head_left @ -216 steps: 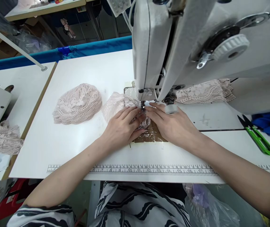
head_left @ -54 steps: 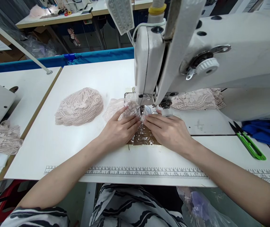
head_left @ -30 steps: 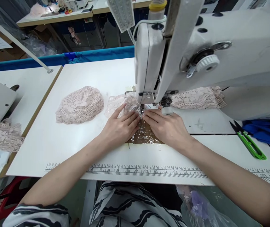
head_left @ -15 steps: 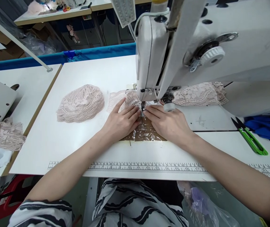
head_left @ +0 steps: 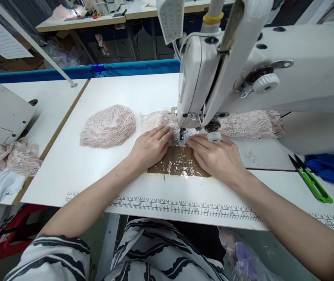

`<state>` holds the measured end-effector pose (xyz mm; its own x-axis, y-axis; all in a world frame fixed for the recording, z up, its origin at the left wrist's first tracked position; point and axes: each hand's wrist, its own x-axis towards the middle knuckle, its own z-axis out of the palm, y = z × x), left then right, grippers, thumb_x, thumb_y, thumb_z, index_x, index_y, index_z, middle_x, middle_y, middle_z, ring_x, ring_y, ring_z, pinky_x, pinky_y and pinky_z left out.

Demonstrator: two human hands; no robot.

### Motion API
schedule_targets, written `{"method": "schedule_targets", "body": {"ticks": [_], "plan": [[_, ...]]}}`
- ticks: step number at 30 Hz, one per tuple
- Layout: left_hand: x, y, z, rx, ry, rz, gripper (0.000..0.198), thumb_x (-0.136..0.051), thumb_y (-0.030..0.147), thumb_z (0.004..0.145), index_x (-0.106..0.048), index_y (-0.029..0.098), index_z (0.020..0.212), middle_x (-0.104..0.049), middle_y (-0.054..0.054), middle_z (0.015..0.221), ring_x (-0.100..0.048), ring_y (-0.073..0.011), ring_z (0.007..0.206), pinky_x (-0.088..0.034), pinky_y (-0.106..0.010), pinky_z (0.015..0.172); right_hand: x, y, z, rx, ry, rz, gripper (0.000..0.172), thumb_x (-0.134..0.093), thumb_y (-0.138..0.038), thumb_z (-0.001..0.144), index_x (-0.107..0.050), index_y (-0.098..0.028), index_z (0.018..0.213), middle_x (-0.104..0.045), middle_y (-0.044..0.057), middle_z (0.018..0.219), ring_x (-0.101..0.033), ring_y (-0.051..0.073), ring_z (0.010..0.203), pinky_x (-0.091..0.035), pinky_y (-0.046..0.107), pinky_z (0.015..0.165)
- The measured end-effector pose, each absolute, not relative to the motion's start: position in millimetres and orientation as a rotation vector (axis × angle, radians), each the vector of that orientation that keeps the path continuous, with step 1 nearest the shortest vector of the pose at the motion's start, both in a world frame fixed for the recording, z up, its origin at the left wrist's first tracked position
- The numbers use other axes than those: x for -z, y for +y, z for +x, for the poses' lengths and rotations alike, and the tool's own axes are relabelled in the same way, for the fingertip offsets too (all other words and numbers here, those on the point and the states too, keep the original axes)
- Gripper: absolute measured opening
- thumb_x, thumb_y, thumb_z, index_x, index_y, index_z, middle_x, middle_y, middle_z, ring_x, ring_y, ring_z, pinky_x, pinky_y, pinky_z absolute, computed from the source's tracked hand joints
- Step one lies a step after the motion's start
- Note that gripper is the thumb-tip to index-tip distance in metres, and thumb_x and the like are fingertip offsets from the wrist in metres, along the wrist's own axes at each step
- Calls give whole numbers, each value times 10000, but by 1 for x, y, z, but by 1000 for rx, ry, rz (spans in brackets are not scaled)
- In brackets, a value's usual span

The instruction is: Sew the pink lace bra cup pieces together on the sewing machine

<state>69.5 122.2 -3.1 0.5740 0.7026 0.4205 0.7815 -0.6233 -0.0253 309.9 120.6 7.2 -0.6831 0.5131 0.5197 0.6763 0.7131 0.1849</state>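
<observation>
Under the needle and presser foot (head_left: pixel 182 134) of a white sewing machine (head_left: pixel 194 74) lies a strip of pale pink lace (head_left: pixel 156 120). My left hand (head_left: pixel 152 145) rests on the lace left of the foot, its fingers close together, laid out and slightly bent. Right of the foot is my right hand (head_left: pixel 218 154), fingers stretched flat towards the needle; the machine's white knob partly covers it. Whether the right fingertips touch lace I cannot tell. Between the hands, a brown sheet under shiny clear tape (head_left: pixel 181 162) covers the table.
A folded pile of lace (head_left: pixel 108 127) lies to the left. More lace (head_left: pixel 251 124) sits behind the right hand. Green-handled thread snips (head_left: pixel 313 181) and blue cloth (head_left: pixel 329 168) are at the right. A printed ruler (head_left: pixel 163 206) runs along the front edge of the white table (head_left: pixel 52 171).
The whole view has shifted, so the table appears further right. My left hand has drawn back slightly from the foot and its spread fingers have come together. The right fingertips sit slightly further from the needle.
</observation>
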Motion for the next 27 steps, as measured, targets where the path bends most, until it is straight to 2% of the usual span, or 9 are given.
{"method": "schedule_targets", "body": {"ticks": [5, 8, 10, 13, 14, 16, 19, 22, 27], "plan": [[-14, 120, 64, 390, -1548, -2563, 219, -479, 132, 987, -690, 98, 1035, -738, -120, 1119, -701, -249, 1024, -598, -323, 704, -4, 118, 308, 294, -2446, -774, 302, -545, -59, 951, -688, -130, 1207, -744, 81, 1161, -708, 215, 915, -554, 368, 875], [-42, 108, 60, 346, -1597, -2811, 215, -488, 121, 967, -699, 159, 942, -751, -51, 948, -701, -196, 854, -555, -293, 689, -8, 111, 300, -33, -2423, -651, 440, -555, -106, 969, -536, -127, 1408, -603, 148, 1399, -600, 265, 1236, -533, 425, 994], [-61, 98, 56, 317, -1548, -3171, 213, -494, 130, 964, -693, 194, 921, -731, 0, 848, -670, -146, 736, -516, -247, 639, -15, 104, 292, -291, -2420, -650, 515, -625, -231, 960, -490, -129, 1446, -544, 184, 1449, -541, 311, 1304, -513, 491, 1027], [-80, 87, 46, 385, -1563, -3506, 221, -487, 175, 986, -694, 210, 919, -700, 23, 794, -617, -112, 660, -455, -218, 578, -28, 94, 277, -856, -2405, -798, 305, -643, -370, 953, -668, -188, 1196, -718, 104, 1130, -690, 261, 933, -590, 386, 744], [-83, 85, 41, 452, -1602, -3553, 205, -500, 197, 988, -698, 211, 935, -698, 19, 816, -609, -109, 673, -444, -216, 580, -31, 93, 272, -1067, -2355, -855, 233, -625, -397, 962, -705, -202, 1061, -736, 60, 967, -677, 216, 770, -560, 329, 632], [-83, 83, 27, 579, -1740, -3608, 149, -562, 263, 978, -695, 216, 1025, -683, 14, 842, -581, -105, 680, -414, -213, 573, -37, 92, 262, -1415, -2208, -924, 288, -609, -463, 961, -711, -207, 877, -694, 14, 771, -602, 159, 614, -473, 269, 539], [-74, 76, -5, 623, -2001, -3682, 269, -688, 372, 906, -663, 218, 1126, -642, 14, 811, -535, -103, 655, -378, -213, 558, -44, 96, 247, -1688, -2047, -926, 363, -687, -553, 883, -703, -202, 791, -641, 6, 710, -549, 136, 611, -423, 255, 556], [-62, 59, -42, 744, -2303, -3652, 227, -732, 385, 861, -673, 167, 884, -648, -17, 827, -587, -128, 737, -445, -236, 656, -53, 104, 228, -1817, -1999, -904, 374, -724, -571, 841, -704, -205, 768, -621, 10, 699, -526, 133, 602, -404, 258, 544], [-64, 64, -96, 1933, -2566, -2569, 350, -710, 518, 838, -673, 182, 924, -650, -14, 823, -596, -128, 739, -478, -239, 687, -65, 129, 175, -1767, -1879, -828, 367, -740, -565, 797, -755, -203, 855, -678, 34, 787, -583, 144, 665, -476, 265, 597]]}}
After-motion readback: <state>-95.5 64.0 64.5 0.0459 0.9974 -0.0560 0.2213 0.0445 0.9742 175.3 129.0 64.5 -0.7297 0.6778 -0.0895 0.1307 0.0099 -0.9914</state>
